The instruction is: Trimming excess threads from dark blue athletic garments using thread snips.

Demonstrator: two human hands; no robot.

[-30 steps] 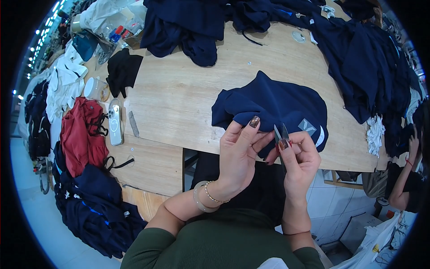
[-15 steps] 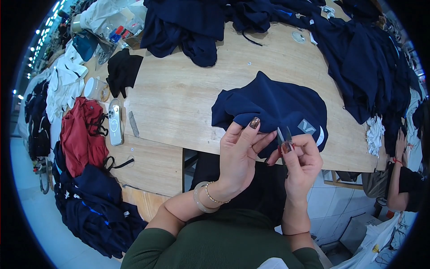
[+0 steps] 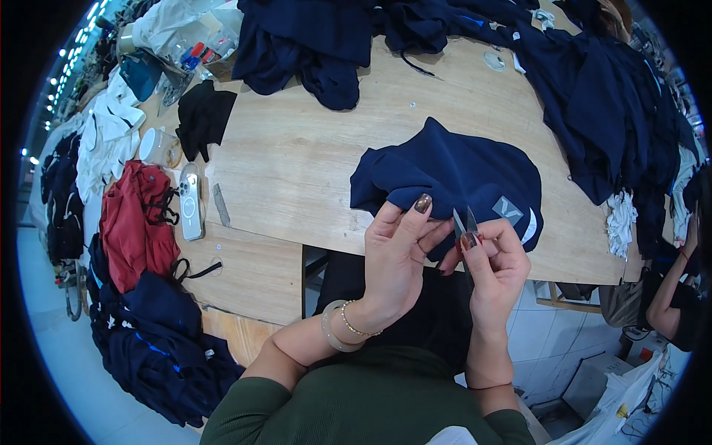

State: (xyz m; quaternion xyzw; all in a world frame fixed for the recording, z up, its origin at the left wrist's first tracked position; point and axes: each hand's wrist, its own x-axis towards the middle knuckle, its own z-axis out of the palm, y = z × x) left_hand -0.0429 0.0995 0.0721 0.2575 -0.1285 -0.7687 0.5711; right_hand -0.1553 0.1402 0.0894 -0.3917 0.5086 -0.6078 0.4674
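Note:
A dark navy garment [image 3: 452, 174] with a small grey patch lies on the wooden table [image 3: 297, 163] at its near edge. My left hand [image 3: 397, 252] pinches the garment's near hem, thumb on top of the fabric. My right hand [image 3: 493, 263] holds small metal thread snips [image 3: 463, 221], blades pointing up, right beside the pinched edge. Both hands hover over the table's front edge, almost touching each other.
Heaps of navy clothes cover the table's far side [image 3: 311, 37] and right side [image 3: 608, 119]. A phone [image 3: 190, 200], a white cup [image 3: 157, 144], a black cloth [image 3: 202, 115] and a red garment [image 3: 137, 222] lie at the left. Another person's arm [image 3: 671, 297] shows at the right.
The hands barely shift; the snips stay against the garment's hem, and the person at the right has moved their arm slightly.

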